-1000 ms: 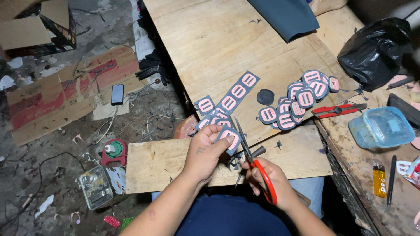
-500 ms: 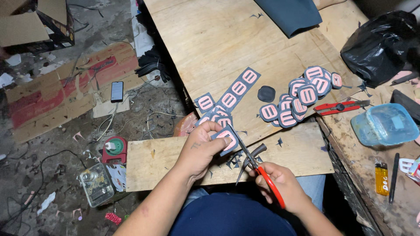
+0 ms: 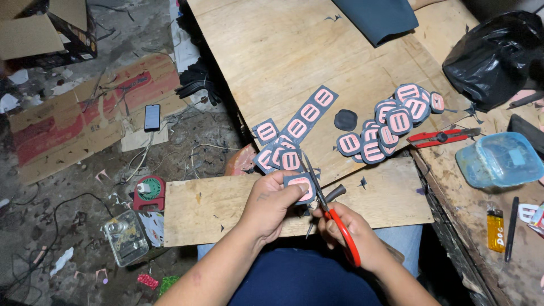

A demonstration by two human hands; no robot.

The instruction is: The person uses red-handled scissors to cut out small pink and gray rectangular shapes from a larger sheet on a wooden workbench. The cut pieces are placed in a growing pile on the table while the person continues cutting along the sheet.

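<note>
Your left hand (image 3: pixel 271 205) pinches a pink-and-dark-blue patch (image 3: pixel 301 187) between thumb and fingers, holding it just above the near plywood board (image 3: pixel 226 204) that lies across your lap. Your right hand (image 3: pixel 354 235) is closed through the red handles of the scissors (image 3: pixel 327 207), whose blades are parted and reach up right beside the patch's right edge. Just beyond your hands, an uncut strip of the same patches (image 3: pixel 300 122) runs diagonally up the surface, with a cluster of cut-apart ones (image 3: pixel 277 156) overlapping at its lower end, close to the scissor tips. To the right lies a pile of trimmed oval patches (image 3: pixel 391 124), with a plain dark oval piece (image 3: pixel 345 119) between strip and pile. A red utility knife (image 3: pixel 439 136) lies just right of the pile, then a clear blue plastic container (image 3: pixel 498 158), a black plastic bag (image 3: pixel 498 54) farther back, and a yellow lighter (image 3: pixel 494 229) beside a dark pen (image 3: pixel 510 228) on the worn side bench. A folded dark teal cloth (image 3: pixel 377 17) lies at the far end of the large plywood surface (image 3: pixel 272 51). Left of you, the dirty floor (image 3: pixel 73 187) holds flattened cardboard (image 3: pixel 62 124), a phone (image 3: pixel 152 117), tangled cables and a small red-and-green device (image 3: pixel 148 191).
</note>
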